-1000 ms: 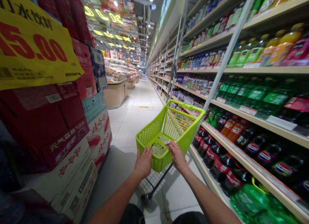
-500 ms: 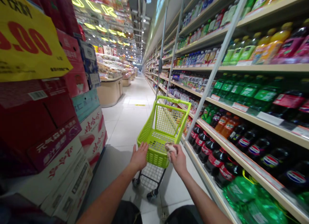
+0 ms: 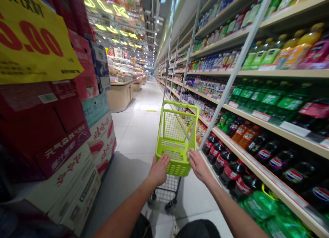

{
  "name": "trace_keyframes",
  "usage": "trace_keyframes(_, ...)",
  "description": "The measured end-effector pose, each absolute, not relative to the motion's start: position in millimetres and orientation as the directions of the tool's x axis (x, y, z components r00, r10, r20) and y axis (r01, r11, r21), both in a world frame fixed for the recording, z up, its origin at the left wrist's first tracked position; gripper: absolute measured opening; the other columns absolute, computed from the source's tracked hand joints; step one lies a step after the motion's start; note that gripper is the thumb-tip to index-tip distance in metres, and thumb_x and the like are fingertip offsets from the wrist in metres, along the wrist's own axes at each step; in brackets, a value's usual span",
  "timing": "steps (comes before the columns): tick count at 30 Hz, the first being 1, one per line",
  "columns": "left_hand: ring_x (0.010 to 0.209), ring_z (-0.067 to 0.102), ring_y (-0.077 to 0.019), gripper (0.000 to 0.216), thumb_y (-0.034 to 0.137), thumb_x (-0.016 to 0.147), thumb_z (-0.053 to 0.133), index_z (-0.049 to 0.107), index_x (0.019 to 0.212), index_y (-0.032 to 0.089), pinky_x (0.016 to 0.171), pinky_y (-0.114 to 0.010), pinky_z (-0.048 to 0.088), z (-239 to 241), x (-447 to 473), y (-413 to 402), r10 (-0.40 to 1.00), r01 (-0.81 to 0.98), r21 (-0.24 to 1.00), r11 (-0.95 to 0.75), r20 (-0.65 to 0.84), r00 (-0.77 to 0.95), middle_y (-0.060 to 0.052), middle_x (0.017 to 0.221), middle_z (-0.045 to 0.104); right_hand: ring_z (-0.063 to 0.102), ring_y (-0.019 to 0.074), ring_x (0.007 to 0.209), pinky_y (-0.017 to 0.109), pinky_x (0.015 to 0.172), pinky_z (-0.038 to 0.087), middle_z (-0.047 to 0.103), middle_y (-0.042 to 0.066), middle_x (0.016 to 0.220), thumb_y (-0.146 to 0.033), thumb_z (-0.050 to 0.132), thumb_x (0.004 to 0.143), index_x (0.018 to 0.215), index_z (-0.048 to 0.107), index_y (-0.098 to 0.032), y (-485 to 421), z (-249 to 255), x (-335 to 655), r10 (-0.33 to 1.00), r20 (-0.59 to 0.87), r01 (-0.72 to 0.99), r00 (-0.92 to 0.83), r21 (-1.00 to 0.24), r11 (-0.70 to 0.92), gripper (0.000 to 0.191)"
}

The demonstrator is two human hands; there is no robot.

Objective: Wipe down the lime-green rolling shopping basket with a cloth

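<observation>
A lime-green shopping cart (image 3: 177, 167) with a slatted plastic basket stands in front of me, nothing inside it. My left hand (image 3: 159, 168) lies over the basket's near left rim, fingers stretched out and holding nothing. At the near right corner, my right hand (image 3: 199, 166) is closed on a crumpled whitish cloth (image 3: 189, 153) pressed against the rim. Most of the cloth is hidden by the fingers. Below the basket show a dark wire frame and black wheels (image 3: 170, 204).
Shelves of bottled drinks (image 3: 272, 97) run along the right, close to the cart. Stacked drink cartons (image 3: 101, 137) and a yellow price sign (image 3: 36, 42) rise on the left. A tiled aisle (image 3: 140, 128) leads ahead past a rounded display counter (image 3: 119, 97).
The cloth in my right hand has gone from above the basket's near corner onto its right rim. The cart sits slightly straighter, and my left hand has shifted right along the near edge.
</observation>
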State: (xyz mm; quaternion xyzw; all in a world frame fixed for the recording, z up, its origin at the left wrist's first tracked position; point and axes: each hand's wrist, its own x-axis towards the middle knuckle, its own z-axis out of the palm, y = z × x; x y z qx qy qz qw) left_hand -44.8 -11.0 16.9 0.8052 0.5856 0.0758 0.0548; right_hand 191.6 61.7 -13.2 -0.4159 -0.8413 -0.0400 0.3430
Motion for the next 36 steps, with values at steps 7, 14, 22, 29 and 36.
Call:
trace_keyframes(7,0.134,0.011,-0.0196,0.069,0.011,0.066,0.036,0.025,0.134,0.011,0.107,-0.052,0.006,19.4,-64.5,-8.0,0.989,0.98,0.146,-0.139,0.064,0.131,-0.007,0.144,0.021,0.043,0.0192,0.118,0.042,0.095,0.038,0.053,0.012,0.122,-0.013,0.038,0.079,0.113,0.055,-0.018,72.4,-14.1,209.1,0.681,0.544,0.698,-0.49,-0.223,0.68,0.038)
trace_keyframes(14,0.134,0.007,-0.0205,0.072,0.013,0.064,0.04,0.024,0.134,0.011,0.108,-0.047,0.008,19.5,-69.5,-7.7,0.991,0.983,0.124,-0.136,0.024,0.134,-0.007,0.145,0.02,0.045,0.0237,0.115,0.048,0.094,0.034,0.055,0.011,0.118,-0.006,0.04,0.073,0.111,0.055,-0.019,38.1,-28.2,135.7,0.742,0.606,0.772,-0.285,-0.313,0.553,0.043)
trace_keyframes(22,0.134,0.007,-0.0182,0.073,0.012,0.064,0.038,0.02,0.136,0.013,0.108,-0.047,0.008,15.6,-77.7,-14.3,0.991,0.987,0.091,-0.129,0.053,0.125,-0.006,0.146,0.015,0.038,0.0208,0.122,0.045,0.097,0.033,0.05,0.012,0.125,-0.005,0.035,0.079,0.12,0.049,-0.019,24.9,-39.5,76.1,0.61,0.678,0.681,-0.41,-0.218,0.699,0.046)
trace_keyframes(29,0.134,0.011,-0.0174,0.077,0.004,0.06,0.034,0.022,0.136,0.013,0.107,-0.049,0.009,-6.9,-89.9,-17.6,0.998,0.991,0.13,-0.039,-0.034,0.044,-0.006,0.145,0.017,0.036,0.0229,0.123,0.048,0.096,0.032,0.051,0.013,0.124,-0.007,0.034,0.08,0.121,0.047,-0.017,26.9,-44.5,110.8,0.654,0.713,0.78,-0.253,-0.249,0.574,0.044)
trace_keyframes(36,0.134,0.009,-0.0177,0.077,0.004,0.062,0.034,0.016,0.137,0.013,0.107,-0.048,0.01,2.4,-83.1,-13.4,0.999,0.994,0.1,-0.034,0.023,0.032,-0.006,0.146,0.015,0.031,0.0199,0.126,0.045,0.099,0.031,0.048,0.009,0.127,-0.003,0.034,0.079,0.122,0.048,-0.021,23.0,-41.5,67.8,0.587,0.68,0.681,-0.438,-0.175,0.711,0.048)
